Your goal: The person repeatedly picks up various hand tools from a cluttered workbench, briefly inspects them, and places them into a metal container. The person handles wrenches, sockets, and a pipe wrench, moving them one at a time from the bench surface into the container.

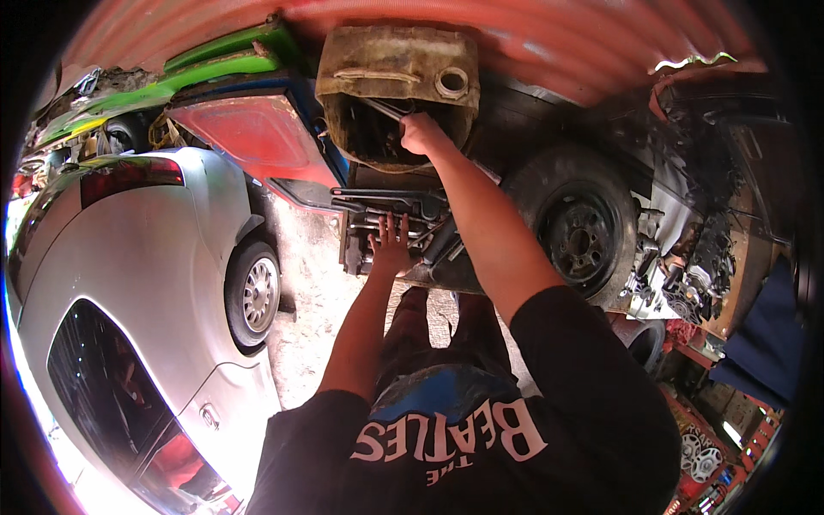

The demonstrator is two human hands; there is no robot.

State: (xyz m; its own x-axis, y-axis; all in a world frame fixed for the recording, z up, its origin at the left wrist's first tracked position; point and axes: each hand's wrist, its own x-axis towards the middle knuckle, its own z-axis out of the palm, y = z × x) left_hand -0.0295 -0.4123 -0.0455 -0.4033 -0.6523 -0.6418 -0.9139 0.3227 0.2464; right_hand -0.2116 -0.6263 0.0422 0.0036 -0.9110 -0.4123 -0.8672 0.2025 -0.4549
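While 1 silver car (142,249) stands to your left, a black tire (536,197) on a dark steel rim (577,242) sits to your right. Ahead of you is a grimy, yellowish container (390,62), cut open on the side facing you. Just on your side of it lies a jumble of hand tools (386,198). Your left hand (391,251) is over them, fingers spread, grasping nothing. Your right hand (421,135) is closed around 1 slim, shiny metal tool (384,107), which lies at the container's opening.
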